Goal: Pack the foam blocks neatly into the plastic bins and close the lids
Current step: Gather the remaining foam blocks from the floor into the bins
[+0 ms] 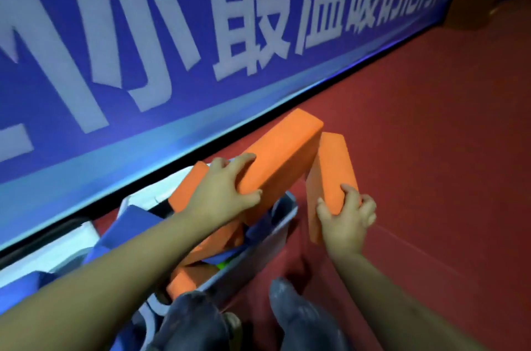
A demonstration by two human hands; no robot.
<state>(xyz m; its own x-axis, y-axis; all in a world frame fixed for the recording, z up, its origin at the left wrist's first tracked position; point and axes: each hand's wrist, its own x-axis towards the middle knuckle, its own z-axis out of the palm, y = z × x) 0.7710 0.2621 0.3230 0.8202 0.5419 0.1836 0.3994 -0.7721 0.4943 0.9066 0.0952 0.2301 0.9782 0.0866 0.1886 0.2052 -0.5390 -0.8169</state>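
blue banner (178,109), large white characters "最温暖的港", partly blurred

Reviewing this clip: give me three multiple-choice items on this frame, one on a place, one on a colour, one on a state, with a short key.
1. Where is the left hand?
A. over the bin
B. flat on the floor
C. on the banner

2. What colour are the two held blocks?
A. blue
B. orange
C. green

3. What is the right hand doing?
A. hanging idle
B. pressing a lid
C. holding a block

Key: 1 A, it hangs above the grey bin. 2 B, the larger block and smaller block are both orange. 3 C, its grip wraps the smaller block's lower end.
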